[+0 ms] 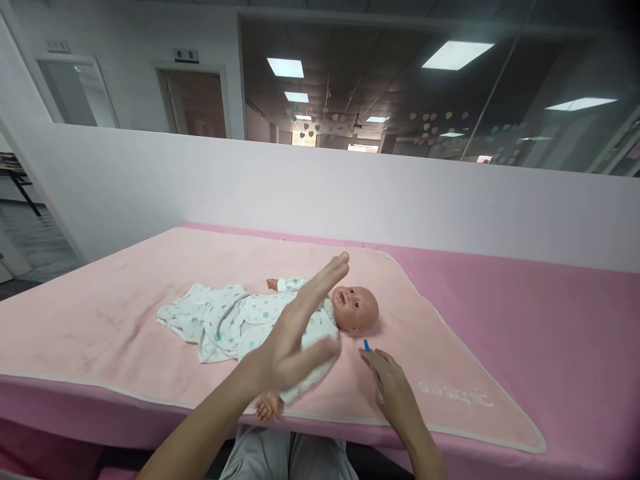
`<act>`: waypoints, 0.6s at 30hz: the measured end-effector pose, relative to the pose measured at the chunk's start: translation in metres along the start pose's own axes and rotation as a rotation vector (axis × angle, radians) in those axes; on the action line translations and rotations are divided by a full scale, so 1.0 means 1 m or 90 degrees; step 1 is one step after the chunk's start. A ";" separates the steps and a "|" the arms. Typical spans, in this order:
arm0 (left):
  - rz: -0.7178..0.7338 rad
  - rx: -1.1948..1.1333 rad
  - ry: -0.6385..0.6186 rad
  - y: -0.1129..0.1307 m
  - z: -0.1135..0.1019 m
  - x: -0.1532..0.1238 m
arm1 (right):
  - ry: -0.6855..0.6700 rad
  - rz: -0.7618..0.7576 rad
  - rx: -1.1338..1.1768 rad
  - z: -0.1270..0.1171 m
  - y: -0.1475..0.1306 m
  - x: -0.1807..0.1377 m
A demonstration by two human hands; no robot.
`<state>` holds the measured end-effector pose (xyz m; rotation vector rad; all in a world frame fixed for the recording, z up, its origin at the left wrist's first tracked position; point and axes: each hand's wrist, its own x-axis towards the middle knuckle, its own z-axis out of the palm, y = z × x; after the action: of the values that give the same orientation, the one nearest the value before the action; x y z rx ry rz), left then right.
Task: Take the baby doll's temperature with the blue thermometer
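Note:
A baby doll (290, 327) in a white patterned outfit lies on its back, its bald head (357, 310) to the right. My left hand (300, 330) is raised over the doll's chest, fingers stretched out and thumb apart, holding nothing. It hides part of the doll's torso. Just below the doll's head, my right hand (390, 387) is closed around a thin stick with a blue tip (367, 345). The blue end sticks out past my fingertips, and a pale part shows beside the palm. Most of the stick is hidden, so its exact kind is unclear.
A pale pink blanket (445, 360) with white edging lies under the doll on a darker pink padded surface (550, 320). Behind it stands a white low wall (350, 193) with glass above. My legs (290, 457) are at the front edge.

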<state>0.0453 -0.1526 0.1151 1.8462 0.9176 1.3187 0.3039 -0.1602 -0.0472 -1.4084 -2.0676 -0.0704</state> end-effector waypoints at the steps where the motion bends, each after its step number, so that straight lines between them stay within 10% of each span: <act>1: 0.016 0.015 -0.014 -0.006 0.002 0.009 | -0.015 -0.005 -0.001 0.000 0.005 0.001; 9: -0.003 0.243 -0.167 -0.109 0.009 0.055 | 0.078 0.035 0.003 -0.007 0.010 0.019; 18: -0.088 0.027 -0.169 -0.123 0.000 0.058 | 0.047 0.031 0.027 0.015 -0.079 0.109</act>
<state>0.0395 -0.0395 0.0393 1.8968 0.9180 0.9508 0.2045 -0.0987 0.0205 -1.4095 -1.9627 -0.0559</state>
